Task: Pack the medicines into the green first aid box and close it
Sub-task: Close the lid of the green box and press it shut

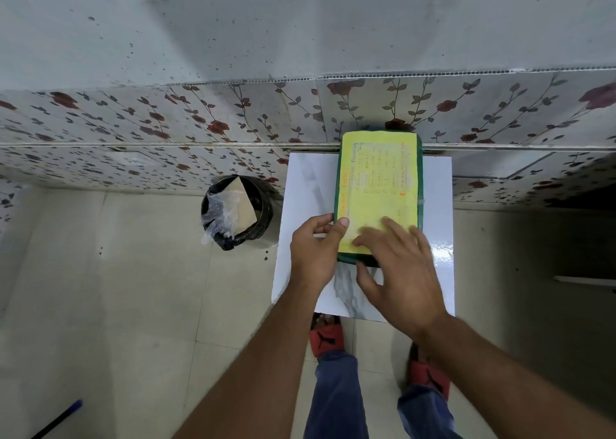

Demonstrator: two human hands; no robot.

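Observation:
The green first aid box (420, 185) lies flat on a small white marble-patterned table (306, 185), its lid down and covered by a yellow printed label (378, 185). My left hand (315, 252) grips the box's near left corner, thumb on the label and fingers along the side. Flat on the near end of the lid rests my right hand (400, 265), fingers spread, its thumb hanging past the box's front edge. No medicines are in sight.
A black waste bin (263, 218) with a plastic liner and a piece of card stands on the floor left of the table. A floral tiled wall (166, 128) runs behind. My feet in red sandals (328, 335) stand at the table's near edge.

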